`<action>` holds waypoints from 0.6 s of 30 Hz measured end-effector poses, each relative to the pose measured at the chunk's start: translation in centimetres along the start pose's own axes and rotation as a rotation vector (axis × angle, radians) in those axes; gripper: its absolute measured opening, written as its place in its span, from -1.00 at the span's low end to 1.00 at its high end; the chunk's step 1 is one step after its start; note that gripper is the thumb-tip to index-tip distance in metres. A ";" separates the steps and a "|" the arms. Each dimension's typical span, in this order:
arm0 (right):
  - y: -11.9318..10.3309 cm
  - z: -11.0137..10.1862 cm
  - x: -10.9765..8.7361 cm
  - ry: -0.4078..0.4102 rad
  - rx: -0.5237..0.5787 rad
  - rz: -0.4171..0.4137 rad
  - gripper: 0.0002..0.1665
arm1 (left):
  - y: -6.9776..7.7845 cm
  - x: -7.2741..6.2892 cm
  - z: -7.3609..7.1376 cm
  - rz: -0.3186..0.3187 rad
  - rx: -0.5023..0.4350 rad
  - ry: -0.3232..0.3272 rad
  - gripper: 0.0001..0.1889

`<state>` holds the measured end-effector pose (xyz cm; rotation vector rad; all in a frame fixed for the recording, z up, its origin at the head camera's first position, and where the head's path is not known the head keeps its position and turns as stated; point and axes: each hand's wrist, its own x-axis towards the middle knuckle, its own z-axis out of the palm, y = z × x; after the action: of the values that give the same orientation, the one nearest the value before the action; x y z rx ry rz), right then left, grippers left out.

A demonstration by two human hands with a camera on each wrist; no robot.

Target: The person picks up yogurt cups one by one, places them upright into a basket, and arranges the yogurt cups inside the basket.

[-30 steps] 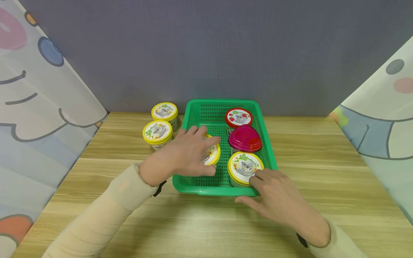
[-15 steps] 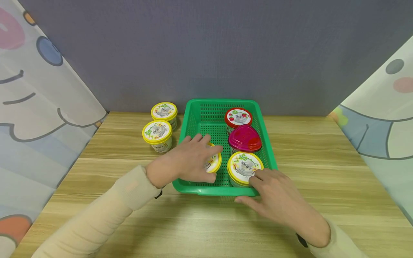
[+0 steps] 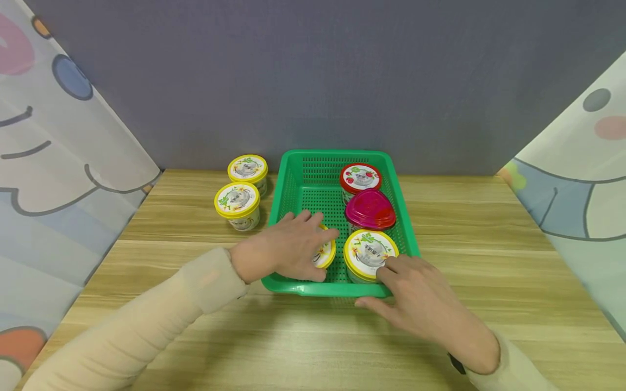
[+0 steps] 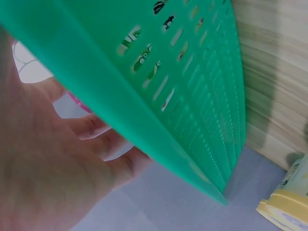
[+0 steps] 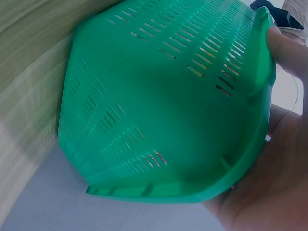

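Observation:
My left hand [image 3: 295, 247] reaches over the left rim of the green plastic basket [image 3: 313, 289]. Its fingers grip a yellow-lidded cup [image 3: 325, 253], mostly covered by the hand, in the near left of the basket. At the near right corner, my right hand [image 3: 420, 296] holds the basket rim, thumb outside and fingers inside. Beside those fingers stands another yellow-lidded cup [image 3: 370, 254]. Behind it are a cup with a glossy magenta, rounded-triangle lid [image 3: 370, 209] and a red-lidded cup with strawberries printed on it [image 3: 360, 178]. The right wrist view shows the basket's slotted outer wall [image 5: 159, 96].
Left of the basket, two more yellow-lidded cups stand on the wooden table [image 3: 303, 342], one near [image 3: 237, 202] and one farther back [image 3: 248, 169]. A grey partition [image 3: 323, 81] rises behind the basket. Cartoon-printed panels [image 3: 54, 163] flank the table.
My left hand has drawn the yellow-lidded cup toward the near side of the basket. The right hand stays on the basket corner, and the other cups keep their places.

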<state>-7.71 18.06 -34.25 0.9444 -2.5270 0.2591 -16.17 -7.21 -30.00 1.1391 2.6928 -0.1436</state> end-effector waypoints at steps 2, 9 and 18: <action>0.0 0.0 0.0 0.001 -0.001 0.000 -0.37 | 0.0 0.1 0.0 0.005 0.003 -0.017 -0.23; 0.0 0.0 0.0 -0.001 -0.004 0.002 -0.36 | 0.0 0.5 0.0 0.027 0.011 -0.050 -0.25; 0.0 0.1 0.0 -0.001 -0.002 0.003 -0.36 | 0.2 0.8 0.1 0.025 -0.013 -0.078 -0.27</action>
<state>-7.74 18.04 -34.28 0.9401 -2.5297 0.2570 -16.52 -6.52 -30.24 1.1388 2.6070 -0.1634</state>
